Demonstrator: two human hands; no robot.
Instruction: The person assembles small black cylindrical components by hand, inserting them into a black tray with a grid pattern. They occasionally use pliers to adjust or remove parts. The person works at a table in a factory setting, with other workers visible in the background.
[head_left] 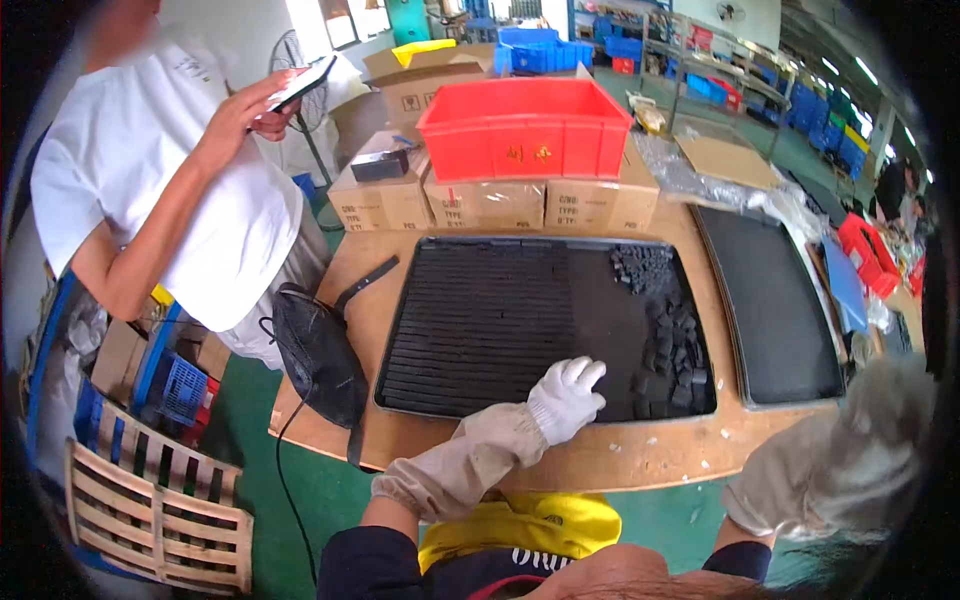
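Wooden table point(600, 470); green floor point(245, 425); left hand point(568, 402) half-curled over black tray point(605, 335); right hand point(888, 425) blurred; both grips unclear

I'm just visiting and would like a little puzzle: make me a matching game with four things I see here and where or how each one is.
Things:
1. The person's left hand
2. The person's right hand
3. Red bin
4. Wooden pallet

Places and states:
A. Blurred, at the right of the picture
B. Slatted, at the lower left of the picture
C. White-gloved, at the near side of the tray with small black pieces
D. On top of cardboard boxes

Pairs: 1-C, 2-A, 3-D, 4-B
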